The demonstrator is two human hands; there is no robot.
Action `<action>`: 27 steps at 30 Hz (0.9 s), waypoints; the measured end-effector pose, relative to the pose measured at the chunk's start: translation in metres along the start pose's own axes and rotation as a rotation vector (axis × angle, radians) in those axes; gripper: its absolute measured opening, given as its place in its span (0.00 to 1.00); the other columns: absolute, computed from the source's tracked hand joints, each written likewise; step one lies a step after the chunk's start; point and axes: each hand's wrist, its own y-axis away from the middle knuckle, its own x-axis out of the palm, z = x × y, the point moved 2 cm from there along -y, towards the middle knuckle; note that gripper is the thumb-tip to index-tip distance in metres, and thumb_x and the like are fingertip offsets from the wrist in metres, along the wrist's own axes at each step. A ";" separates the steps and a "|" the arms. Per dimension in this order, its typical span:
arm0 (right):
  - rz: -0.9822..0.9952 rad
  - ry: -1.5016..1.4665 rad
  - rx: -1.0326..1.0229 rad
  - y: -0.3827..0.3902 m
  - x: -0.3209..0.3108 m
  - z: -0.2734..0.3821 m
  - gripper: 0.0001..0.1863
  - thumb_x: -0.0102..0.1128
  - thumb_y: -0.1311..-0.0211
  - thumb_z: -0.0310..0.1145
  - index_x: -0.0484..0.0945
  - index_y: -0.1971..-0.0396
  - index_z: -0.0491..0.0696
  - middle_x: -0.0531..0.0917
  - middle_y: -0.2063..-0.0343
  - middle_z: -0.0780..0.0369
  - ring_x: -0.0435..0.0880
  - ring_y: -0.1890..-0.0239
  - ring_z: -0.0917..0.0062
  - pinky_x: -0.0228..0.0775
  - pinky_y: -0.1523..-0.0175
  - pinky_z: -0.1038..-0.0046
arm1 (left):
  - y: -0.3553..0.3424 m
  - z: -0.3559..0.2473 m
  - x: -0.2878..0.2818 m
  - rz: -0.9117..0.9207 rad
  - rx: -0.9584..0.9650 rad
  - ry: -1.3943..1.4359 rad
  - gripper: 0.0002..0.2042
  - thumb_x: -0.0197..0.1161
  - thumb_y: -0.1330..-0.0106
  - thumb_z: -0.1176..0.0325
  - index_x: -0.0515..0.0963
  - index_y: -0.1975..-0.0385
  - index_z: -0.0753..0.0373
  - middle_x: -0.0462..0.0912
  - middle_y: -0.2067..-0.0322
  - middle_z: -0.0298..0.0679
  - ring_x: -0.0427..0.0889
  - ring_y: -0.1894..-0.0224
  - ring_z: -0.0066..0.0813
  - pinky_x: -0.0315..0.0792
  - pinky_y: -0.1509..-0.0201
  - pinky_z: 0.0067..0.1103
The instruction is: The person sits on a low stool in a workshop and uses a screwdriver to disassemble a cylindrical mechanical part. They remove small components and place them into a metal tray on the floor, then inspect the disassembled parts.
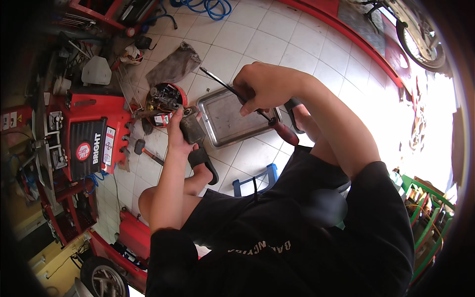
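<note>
My left hand (pixel 178 132) is closed round a dark, grimy, block-shaped metal part (pixel 193 129) with a round feature on its upper end. It is held beside the left edge of a shallow metal tray (pixel 225 116) on the floor. Above the tray, my right hand (pixel 255 89) grips a long screwdriver (pixel 284 131) by its shaft. Its red and black handle points toward me, and the tip slants away to the far left, apart from the metal part. Several of my right fingers are hidden behind the hand.
A red tub (pixel 180 93) of metal parts stands beyond my left hand, near a grey rag (pixel 173 64). A rubber mallet (pixel 148 151) lies by a red and black machine (pixel 89 136). A blue stool (pixel 269 175) is close to my legs. A blue hose (pixel 213 9) coils at the far side.
</note>
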 end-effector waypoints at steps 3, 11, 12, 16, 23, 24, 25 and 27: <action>-0.052 -0.004 -0.009 -0.001 -0.005 -0.006 0.15 0.76 0.46 0.35 0.81 0.71 0.39 0.85 0.78 0.59 0.86 0.76 0.72 0.77 0.69 0.72 | -0.005 -0.006 -0.002 -0.002 0.011 0.075 0.21 0.64 0.29 0.56 0.75 0.48 0.67 0.83 0.54 0.47 0.84 0.52 0.37 0.79 0.38 0.43; -0.304 -0.355 -0.200 0.015 -0.037 -0.003 0.17 0.74 0.40 0.39 0.82 0.66 0.39 0.87 0.73 0.60 0.88 0.70 0.75 0.78 0.64 0.73 | 0.007 -0.045 0.012 -0.017 0.060 0.309 0.22 0.61 0.29 0.51 0.75 0.49 0.66 0.83 0.57 0.44 0.84 0.60 0.36 0.76 0.34 0.49; -0.348 -0.447 -0.271 0.018 -0.044 -0.006 0.18 0.74 0.39 0.41 0.83 0.64 0.39 0.87 0.72 0.60 0.88 0.68 0.75 0.79 0.62 0.74 | 0.012 -0.053 0.027 -0.042 0.081 0.330 0.23 0.60 0.28 0.51 0.75 0.49 0.66 0.83 0.57 0.45 0.83 0.61 0.36 0.75 0.34 0.49; -0.030 -0.824 -0.300 -0.016 -0.015 -0.038 0.27 0.61 0.27 0.51 0.79 0.52 0.38 0.87 0.60 0.55 0.90 0.58 0.68 0.81 0.46 0.65 | 0.018 -0.085 0.025 0.011 0.156 0.438 0.27 0.60 0.30 0.48 0.74 0.49 0.70 0.82 0.57 0.45 0.80 0.68 0.32 0.73 0.31 0.44; 0.367 -0.326 0.700 -0.089 0.124 -0.148 0.24 0.63 0.29 0.44 0.79 0.49 0.36 0.87 0.65 0.50 0.91 0.62 0.60 0.86 0.61 0.46 | 0.038 -0.132 0.021 0.041 0.256 0.558 0.30 0.62 0.32 0.46 0.73 0.52 0.75 0.79 0.62 0.44 0.75 0.70 0.32 0.71 0.30 0.38; 0.294 -0.350 0.743 -0.093 0.142 -0.172 0.25 0.64 0.31 0.41 0.78 0.48 0.33 0.88 0.64 0.48 0.90 0.60 0.56 0.87 0.62 0.43 | 0.041 -0.136 0.019 0.064 0.256 0.570 0.30 0.62 0.31 0.46 0.73 0.53 0.75 0.79 0.62 0.44 0.75 0.70 0.33 0.71 0.30 0.38; 0.317 -0.287 0.765 -0.099 0.157 -0.183 0.23 0.65 0.33 0.40 0.79 0.50 0.34 0.88 0.64 0.48 0.90 0.60 0.56 0.87 0.62 0.43 | 0.046 -0.140 0.016 0.058 0.261 0.586 0.30 0.62 0.31 0.46 0.73 0.52 0.75 0.79 0.61 0.44 0.75 0.70 0.33 0.71 0.30 0.38; 0.361 -0.162 0.812 -0.107 0.178 -0.196 0.21 0.67 0.35 0.37 0.81 0.52 0.34 0.88 0.65 0.48 0.90 0.59 0.55 0.86 0.64 0.42 | 0.057 -0.148 0.015 0.049 0.267 0.621 0.30 0.63 0.32 0.46 0.73 0.52 0.75 0.79 0.60 0.45 0.75 0.70 0.33 0.71 0.30 0.37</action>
